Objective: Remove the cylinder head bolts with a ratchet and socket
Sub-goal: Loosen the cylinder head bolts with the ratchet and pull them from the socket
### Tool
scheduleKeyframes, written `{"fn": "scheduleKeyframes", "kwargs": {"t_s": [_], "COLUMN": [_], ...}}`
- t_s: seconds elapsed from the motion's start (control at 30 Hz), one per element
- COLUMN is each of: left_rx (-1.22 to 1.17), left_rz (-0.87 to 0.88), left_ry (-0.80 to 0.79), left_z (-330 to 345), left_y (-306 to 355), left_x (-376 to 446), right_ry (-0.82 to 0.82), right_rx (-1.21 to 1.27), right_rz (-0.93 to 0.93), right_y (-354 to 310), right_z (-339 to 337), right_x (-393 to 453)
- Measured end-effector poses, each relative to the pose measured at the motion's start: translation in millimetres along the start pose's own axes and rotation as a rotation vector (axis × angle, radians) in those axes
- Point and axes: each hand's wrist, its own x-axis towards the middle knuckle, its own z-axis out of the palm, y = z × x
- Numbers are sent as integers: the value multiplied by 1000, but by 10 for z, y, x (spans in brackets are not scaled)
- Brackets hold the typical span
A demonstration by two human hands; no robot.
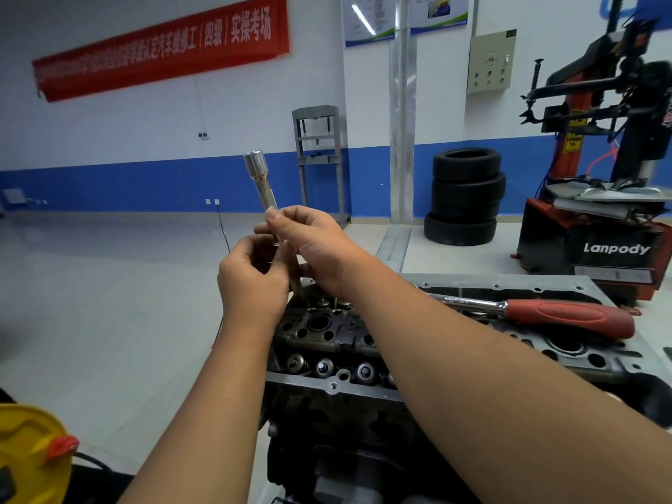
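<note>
Both hands meet above the cylinder head: the right hand pinches a long socket extension pointing up, the left hand curls around its lower end. The ratchet lies loose across the engine, apart. A slip could drop the extension into the open ports, I'd guess.

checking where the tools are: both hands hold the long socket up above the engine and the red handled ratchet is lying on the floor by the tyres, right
Not quite. The head view shows the red-handled ratchet lying on top of the engine, not on the floor by the tyres. The rest stands: both hands, left and right, hold the long socket above it.
</note>
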Motion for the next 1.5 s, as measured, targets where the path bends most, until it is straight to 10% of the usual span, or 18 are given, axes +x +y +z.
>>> {"fn": "scheduleKeyframes", "kwargs": {"t_s": [1.5], "left_rx": [-145], "left_rz": [-69], "left_ry": [-124], "left_z": [3], "left_y": [45], "left_x": [-24], "right_ry": [-40], "right_rx": [40], "right_rz": [44], "right_y": [-2], "right_z": [47], "right_x": [-38]}}
